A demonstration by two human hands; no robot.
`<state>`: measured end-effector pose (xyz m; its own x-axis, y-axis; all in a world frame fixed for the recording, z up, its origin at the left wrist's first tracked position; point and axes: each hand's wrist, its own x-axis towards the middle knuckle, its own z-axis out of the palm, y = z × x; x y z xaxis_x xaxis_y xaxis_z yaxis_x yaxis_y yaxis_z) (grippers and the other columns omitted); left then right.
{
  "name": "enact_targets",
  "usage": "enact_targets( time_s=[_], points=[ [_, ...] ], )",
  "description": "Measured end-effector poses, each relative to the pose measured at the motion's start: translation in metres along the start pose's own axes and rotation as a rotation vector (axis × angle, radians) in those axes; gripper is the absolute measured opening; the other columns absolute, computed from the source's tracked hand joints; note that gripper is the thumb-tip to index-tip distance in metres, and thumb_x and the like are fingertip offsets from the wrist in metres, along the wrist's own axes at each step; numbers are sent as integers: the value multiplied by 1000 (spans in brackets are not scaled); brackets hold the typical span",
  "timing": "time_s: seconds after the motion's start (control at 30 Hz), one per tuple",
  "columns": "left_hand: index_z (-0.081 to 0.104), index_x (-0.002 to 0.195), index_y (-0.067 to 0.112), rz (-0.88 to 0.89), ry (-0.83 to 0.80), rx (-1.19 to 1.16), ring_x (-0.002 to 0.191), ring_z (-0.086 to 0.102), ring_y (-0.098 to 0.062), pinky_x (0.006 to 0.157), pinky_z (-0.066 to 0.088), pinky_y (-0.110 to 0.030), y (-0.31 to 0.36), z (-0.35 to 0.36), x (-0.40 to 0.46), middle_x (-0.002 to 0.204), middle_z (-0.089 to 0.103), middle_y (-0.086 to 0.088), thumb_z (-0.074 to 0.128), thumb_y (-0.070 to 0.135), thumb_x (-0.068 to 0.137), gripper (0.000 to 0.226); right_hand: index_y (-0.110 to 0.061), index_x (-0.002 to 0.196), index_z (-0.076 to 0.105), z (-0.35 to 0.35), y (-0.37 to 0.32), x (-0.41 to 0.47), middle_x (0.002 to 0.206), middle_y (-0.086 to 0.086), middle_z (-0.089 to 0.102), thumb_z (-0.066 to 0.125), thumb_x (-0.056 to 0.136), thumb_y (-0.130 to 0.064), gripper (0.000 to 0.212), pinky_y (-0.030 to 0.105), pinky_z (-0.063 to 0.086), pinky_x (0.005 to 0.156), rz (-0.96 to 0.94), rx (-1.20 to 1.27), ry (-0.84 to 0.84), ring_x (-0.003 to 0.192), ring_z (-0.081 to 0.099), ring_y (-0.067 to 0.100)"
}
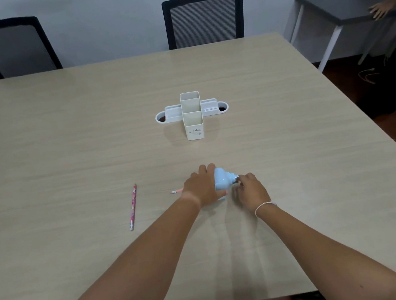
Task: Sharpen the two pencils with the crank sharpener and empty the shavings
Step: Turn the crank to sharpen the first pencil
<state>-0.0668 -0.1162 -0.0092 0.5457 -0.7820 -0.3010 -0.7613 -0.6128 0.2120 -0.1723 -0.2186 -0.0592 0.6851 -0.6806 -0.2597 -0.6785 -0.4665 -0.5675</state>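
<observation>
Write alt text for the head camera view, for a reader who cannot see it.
A person's left hand holds a light blue crank sharpener on a wooden table with a pencil poking out, while the right hand works its crank end. A second pencil lies to the left; a white organiser stands beyond.

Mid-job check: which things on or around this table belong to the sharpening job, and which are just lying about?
Job:
- blue crank sharpener, gripped by left hand
- right hand at its crank end
- pencil sticking out behind the left hand
- pink pencil lying apart on the table

Lying about:
- white desk organiser
- two chairs
- grey side table
</observation>
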Motion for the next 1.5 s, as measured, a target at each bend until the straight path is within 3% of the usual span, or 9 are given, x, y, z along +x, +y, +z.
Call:
enact_targets(
  time_s=[0.23,0.43,0.53,0.63,0.9,1.17,1.37,1.5],
  points=[
    [21,143,22,57,9,57,109,52,-33,81,44,-38,-7,2,3,131,41,-8,60,50,82,78,-4,98,56,3,-5,4,106,17,63,42,85,-6,20,31,35,70,9,-53,4,99,55,35],
    [24,140,23,97,-12,107,104,55,-34,74,42,-37,-11,-1,5,129,40,-8,59,53,81,75,-7,81,60,-6,4,-15,83,11,61,48,83,-7,13,31,33,60,-30,2,-73,82,54,30],
    [25,139,22,116,-19,128,101,55,-33,72,41,-36,-11,-3,5,128,40,-7,59,52,82,72,-3,82,61,-13,9,-29,82,11,63,50,84,-7,11,31,36,66,-124,42,-56,81,54,28],
    [25,139,21,132,-29,153,101,55,-33,70,39,-34,-11,-5,6,128,41,-7,59,50,83,72,-6,83,61,-26,5,-35,77,0,56,53,87,-8,9,21,34,60,-244,77,45,75,48,17],
    [25,140,21,138,-44,112,102,55,-36,77,44,-39,-13,-3,8,129,40,-7,60,49,82,73,-4,87,62,-42,-11,-16,85,10,65,52,88,-7,11,26,36,70,-315,125,148,77,49,17],
    [24,140,20,157,-45,135,101,55,-34,73,42,-38,-14,-2,8,129,40,-7,59,49,83,72,-4,92,63,-42,-27,28,94,16,66,47,91,-10,17,29,37,69,-132,123,112,79,52,24],
    [24,139,19,151,-40,119,102,54,-34,74,42,-38,-14,-1,9,130,40,-7,60,49,82,73,0,97,63,-26,-22,39,98,21,67,43,93,-11,23,34,44,75,-49,64,27,94,58,35],
    [24,139,19,154,-55,124,105,53,-33,80,45,-40,-15,-3,9,130,40,-7,60,49,82,73,-2,75,60,-20,-14,33,80,20,63,45,87,-5,19,31,34,64,-77,3,3,79,56,34]
  ],
)
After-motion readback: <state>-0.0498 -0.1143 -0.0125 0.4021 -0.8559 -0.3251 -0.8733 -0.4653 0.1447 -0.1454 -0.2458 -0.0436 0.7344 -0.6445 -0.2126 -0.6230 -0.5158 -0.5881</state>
